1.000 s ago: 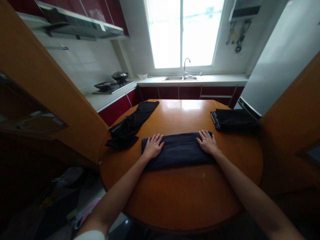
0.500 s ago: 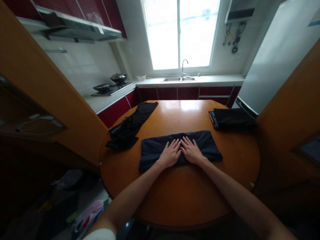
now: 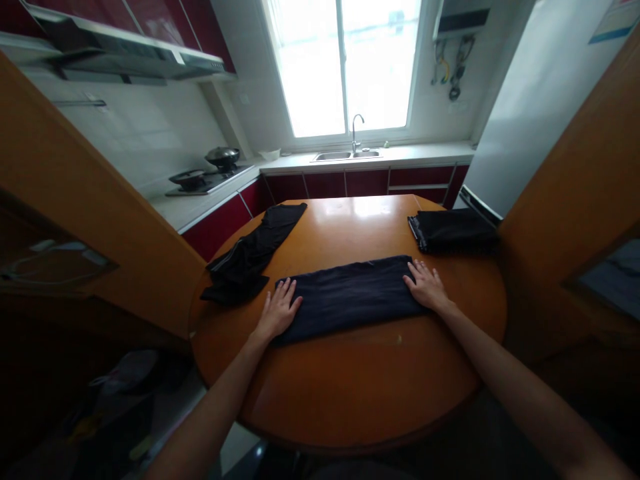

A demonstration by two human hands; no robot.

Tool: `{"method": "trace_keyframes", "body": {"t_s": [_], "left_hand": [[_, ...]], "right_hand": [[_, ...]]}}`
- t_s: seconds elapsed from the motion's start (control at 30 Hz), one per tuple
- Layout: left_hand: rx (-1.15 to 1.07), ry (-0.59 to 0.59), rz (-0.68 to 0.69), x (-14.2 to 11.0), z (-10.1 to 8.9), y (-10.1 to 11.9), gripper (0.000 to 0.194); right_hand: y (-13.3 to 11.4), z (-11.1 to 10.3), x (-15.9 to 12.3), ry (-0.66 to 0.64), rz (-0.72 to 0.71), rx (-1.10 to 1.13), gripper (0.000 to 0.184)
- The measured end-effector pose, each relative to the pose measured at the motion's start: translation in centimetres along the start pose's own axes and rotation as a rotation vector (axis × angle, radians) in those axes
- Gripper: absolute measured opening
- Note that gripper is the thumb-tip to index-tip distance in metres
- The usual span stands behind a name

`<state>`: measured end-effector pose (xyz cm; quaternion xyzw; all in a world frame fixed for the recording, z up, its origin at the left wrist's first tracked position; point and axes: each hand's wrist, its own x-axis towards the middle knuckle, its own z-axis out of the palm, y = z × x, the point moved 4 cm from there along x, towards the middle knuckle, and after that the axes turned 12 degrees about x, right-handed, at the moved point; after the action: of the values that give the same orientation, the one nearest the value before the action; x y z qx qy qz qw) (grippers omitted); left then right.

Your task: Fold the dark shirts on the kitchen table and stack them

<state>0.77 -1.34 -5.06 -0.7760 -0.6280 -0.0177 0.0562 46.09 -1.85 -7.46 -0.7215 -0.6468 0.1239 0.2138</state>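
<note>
A folded dark navy garment lies flat as a long rectangle on the wooden table. On its left end rests my left hand, palm down with the fingers spread. My right hand lies at the opposite end, fingers stretched out over the cloth's edge. Neither hand grips the fabric; both lie flat. What kind of garment it is cannot be made out in its folded form.
Loose black clothing with a pale stripe lies on the table's left side. A stack of folded black clothes sits at the right. Beyond the table are a stove, a sink and a fridge.
My hands have slid apart from the middle of the navy garment to its two ends. The cloth looks smoother. The view has shifted slightly to the right.
</note>
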Motion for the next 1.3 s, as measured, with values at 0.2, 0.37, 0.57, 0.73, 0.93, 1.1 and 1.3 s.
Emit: {"method": "trace_keyframes", "body": {"t_s": [0.2,0.37,0.57,0.73,0.93,1.1,1.3], "left_hand": [[0.004,0.155,0.185,0.2,-2.4,5.3,0.059],[-0.051,0.083,0.416,3.7,-2.3,14.1,0.055],[-0.074,-0.038,0.353,6.8,0.0,15.2,0.058],[-0.077,-0.047,0.352,6.4,0.1,14.5,0.059],[-0.087,-0.048,0.351,6.6,0.3,14.7,0.058],[-0.075,-0.033,0.353,6.8,0.4,14.7,0.058],[-0.080,-0.029,0.357,6.7,0.3,14.6,0.057]], "right_hand": [[-5.9,-0.9,-1.4,0.186,-0.203,-0.016,0.058],[-13.7,3.6,-0.5,-0.161,-0.446,0.074,0.059],[-11.4,4.6,2.3,-0.235,-0.312,0.023,0.062],[-4.8,2.1,4.5,-0.097,-0.043,-0.045,0.066],[-4.8,0.7,3.6,0.146,0.043,-0.036,0.065],[-11.6,3.0,0.7,0.013,-0.322,0.051,0.060],[-11.8,4.2,1.1,-0.177,-0.271,0.051,0.060]]}}
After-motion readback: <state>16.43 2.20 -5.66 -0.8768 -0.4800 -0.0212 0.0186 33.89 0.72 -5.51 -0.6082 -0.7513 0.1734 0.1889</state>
